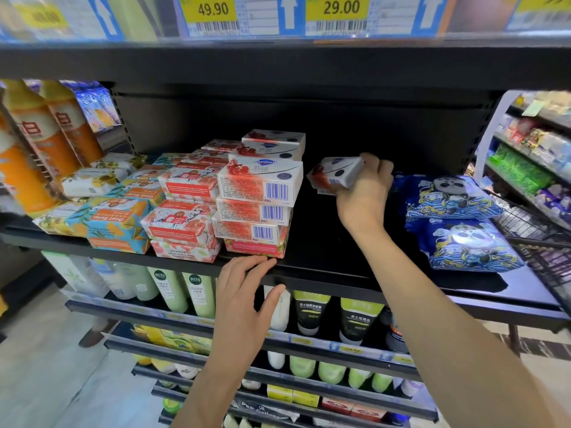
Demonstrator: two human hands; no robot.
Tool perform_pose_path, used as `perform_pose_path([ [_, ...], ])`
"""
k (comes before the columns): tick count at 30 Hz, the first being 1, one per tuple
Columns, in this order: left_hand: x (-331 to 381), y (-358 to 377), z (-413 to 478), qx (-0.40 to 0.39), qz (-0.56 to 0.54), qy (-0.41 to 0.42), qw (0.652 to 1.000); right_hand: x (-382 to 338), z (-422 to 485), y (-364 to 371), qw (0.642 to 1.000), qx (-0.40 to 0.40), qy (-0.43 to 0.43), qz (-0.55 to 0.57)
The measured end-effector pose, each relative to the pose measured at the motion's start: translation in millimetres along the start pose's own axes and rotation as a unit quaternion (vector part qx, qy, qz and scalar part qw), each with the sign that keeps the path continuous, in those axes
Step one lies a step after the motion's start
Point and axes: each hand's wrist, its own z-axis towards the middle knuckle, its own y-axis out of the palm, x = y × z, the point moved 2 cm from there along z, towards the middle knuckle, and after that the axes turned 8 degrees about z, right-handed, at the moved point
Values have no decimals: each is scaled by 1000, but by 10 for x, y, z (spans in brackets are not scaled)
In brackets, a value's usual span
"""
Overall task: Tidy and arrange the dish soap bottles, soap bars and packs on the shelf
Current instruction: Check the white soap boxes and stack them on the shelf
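Gripping the white-and-red cardboard soap box (335,176) in our right hand (364,193) above the black metal shelf (324,251), right of the matching stack (259,193), w/ left hand (247,291) flat on the shelf lip, we judge it light & stiff, best held by its long sides

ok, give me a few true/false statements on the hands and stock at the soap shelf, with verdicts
1. The right hand grips a white soap box. True.
2. The left hand holds a soap bar. False: it rests on the shelf front edge, holding nothing.
3. The blue panda packs lie at the shelf's left end. False: they lie at its right end.
4. Orange bottles stand at the left end. True.
5. The held box sits on the white box stack. False: it is apart, to the stack's right.
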Motion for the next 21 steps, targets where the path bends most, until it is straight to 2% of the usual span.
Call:
perform_pose_path([
  [5,30,-21,3,1,5,-1,1000,-167,-444,-321,1000,-1,-24,-16],
  [10,92,-82,11,-17,-14,-20,1000,-194,-947,-759,992,-36,36,117],
  [13,227,-239,31,-28,-79,-87,993,-156,-1184,-954,975,-52,68,203],
  [17,499,-484,86,-22,-256,-194,947,-100,-1409,-1108,947,-100,97,288],
  [21,667,-442,144,-155,-374,-248,880,-105,-1520,-1200,931,-149,88,322],
])
